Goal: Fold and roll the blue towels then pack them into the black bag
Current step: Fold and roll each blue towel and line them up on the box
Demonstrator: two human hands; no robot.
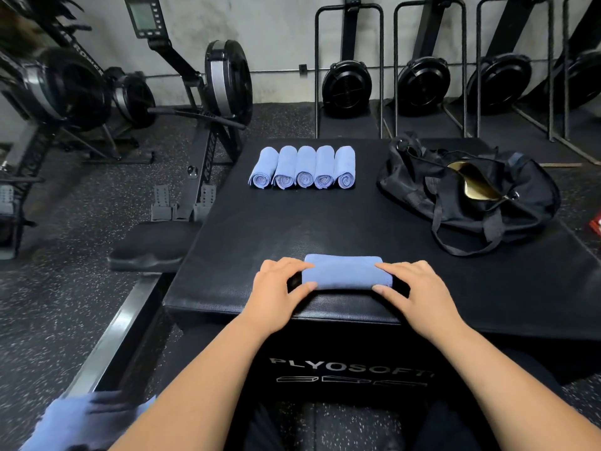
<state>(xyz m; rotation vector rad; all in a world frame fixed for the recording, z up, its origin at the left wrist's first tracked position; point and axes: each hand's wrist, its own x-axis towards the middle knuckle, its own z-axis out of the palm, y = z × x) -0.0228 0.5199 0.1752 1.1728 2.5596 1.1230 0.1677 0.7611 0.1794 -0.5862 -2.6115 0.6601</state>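
Note:
A rolled blue towel [343, 271] lies crosswise near the front edge of the black padded box [292, 222]. My left hand [279, 288] grips its left end, thumb in front and fingers over the top. My right hand [413, 289] grips its right end the same way. Several rolled blue towels [304, 169] lie side by side in a row at the back of the box. The black bag [471, 190] lies at the back right with its mouth open, showing a yellow lining.
Loose blue towels [84, 418] lie in a blurred heap at the bottom left. Rowing machines [208, 92] stand to the left and along the back wall. A black seat pad [153, 245] sits left of the box. A small red object [595, 224] lies at the right edge.

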